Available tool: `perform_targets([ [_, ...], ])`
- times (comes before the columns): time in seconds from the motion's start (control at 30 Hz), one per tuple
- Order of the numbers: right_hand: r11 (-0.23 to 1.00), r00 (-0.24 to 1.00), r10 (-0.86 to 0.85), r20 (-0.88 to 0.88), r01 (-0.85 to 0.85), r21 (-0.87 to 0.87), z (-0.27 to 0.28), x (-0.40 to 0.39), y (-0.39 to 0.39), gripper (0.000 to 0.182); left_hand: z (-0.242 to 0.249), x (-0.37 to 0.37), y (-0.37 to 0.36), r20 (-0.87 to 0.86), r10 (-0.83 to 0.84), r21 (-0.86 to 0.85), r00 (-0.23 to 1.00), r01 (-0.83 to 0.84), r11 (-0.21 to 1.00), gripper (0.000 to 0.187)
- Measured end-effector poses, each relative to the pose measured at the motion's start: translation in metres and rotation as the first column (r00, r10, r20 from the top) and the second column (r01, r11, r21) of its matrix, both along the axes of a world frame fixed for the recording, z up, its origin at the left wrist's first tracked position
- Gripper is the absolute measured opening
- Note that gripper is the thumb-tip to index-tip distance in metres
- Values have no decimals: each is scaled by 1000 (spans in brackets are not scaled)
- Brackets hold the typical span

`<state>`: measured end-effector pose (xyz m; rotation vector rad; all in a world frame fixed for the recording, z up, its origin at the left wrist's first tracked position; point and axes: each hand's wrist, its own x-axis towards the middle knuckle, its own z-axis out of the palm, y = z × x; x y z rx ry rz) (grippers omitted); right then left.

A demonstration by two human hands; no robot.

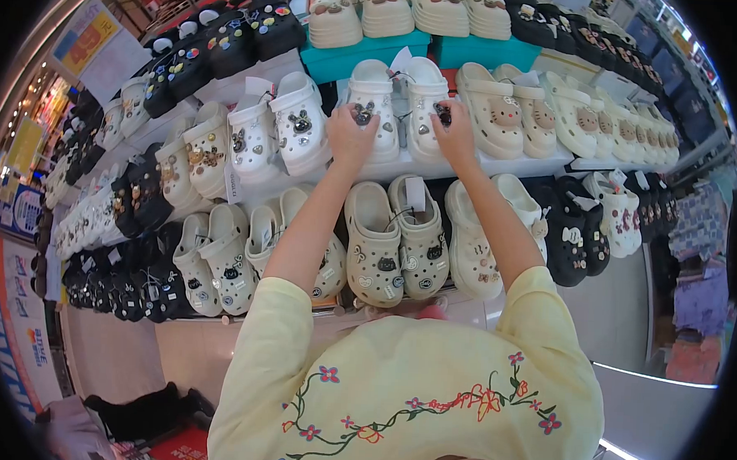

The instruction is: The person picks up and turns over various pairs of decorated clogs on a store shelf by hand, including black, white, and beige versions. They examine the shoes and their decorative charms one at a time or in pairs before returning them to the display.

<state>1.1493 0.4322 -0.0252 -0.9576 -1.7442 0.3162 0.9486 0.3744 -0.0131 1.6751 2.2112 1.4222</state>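
A pair of white clogs with dark and silver charms stands on the middle shelf in front of me. My left hand point(353, 136) is closed on the left white clog point(370, 84), its fingers curled over the charm area near the toe. My right hand point(456, 133) grips the outer side of the right white clog point(425, 83) by a dark charm. A white tag point(401, 59) sticks up between the two shoes. Some of the charms are hidden under my fingers.
Beige clogs point(373, 263) stand on the shelf below my arms. Another white pair point(299, 132) is to the left, and cream clogs with cat faces point(493, 112) are to the right. Teal boxes point(364, 59) hold up the row behind. A price sign point(89, 47) rises at left.
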Motion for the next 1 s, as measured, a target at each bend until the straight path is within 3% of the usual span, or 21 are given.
perform_targets([
  [0.17,1000,998,-16,57,16,-3,6,4,-6,26,3,-2,-4,52,-39,-42,998,42,998,49],
  [0.27,1000,998,-11,64,10,3,8,4,-6,25,8,0,-7,0,-11,-71,1000,11,997,55],
  [0.47,999,997,-28,77,24,47,6,7,-8,24,5,4,-11,70,-25,0,997,25,1000,48],
  [0.83,992,993,-68,96,56,117,4,3,-8,24,-3,3,-14,49,-28,21,998,27,999,49],
  [1.0,998,995,-37,98,31,60,5,5,-8,26,-1,5,-10,35,-15,21,999,15,1000,50],
])
